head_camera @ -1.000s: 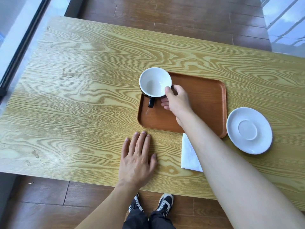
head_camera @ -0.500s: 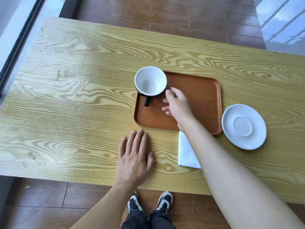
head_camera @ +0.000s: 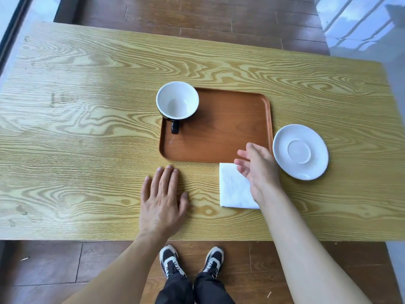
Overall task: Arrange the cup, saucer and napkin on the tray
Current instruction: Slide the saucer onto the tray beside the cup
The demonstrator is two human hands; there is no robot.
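Observation:
A brown tray [head_camera: 236, 128] lies on the wooden table. A cup [head_camera: 177, 100], white inside and black outside, stands upright in the tray's far left corner with its handle toward me. The white saucer [head_camera: 300, 152] rests on the table just right of the tray. A folded white napkin [head_camera: 233, 189] lies on the table below the tray's near right corner. My right hand [head_camera: 257, 167] hovers open over the napkin's right part and the tray's near edge, holding nothing. My left hand [head_camera: 163, 199] lies flat and open on the table, left of the napkin.
The table's near edge [head_camera: 197, 239] runs just behind my wrists; beyond it are my shoes and a dark wooden floor. Bare tabletop [head_camera: 76, 139] stretches to the left of the tray and behind it.
My right hand let go of the cup, which stays on the tray, and drew back toward me and right to above the napkin. The left hand stayed flat.

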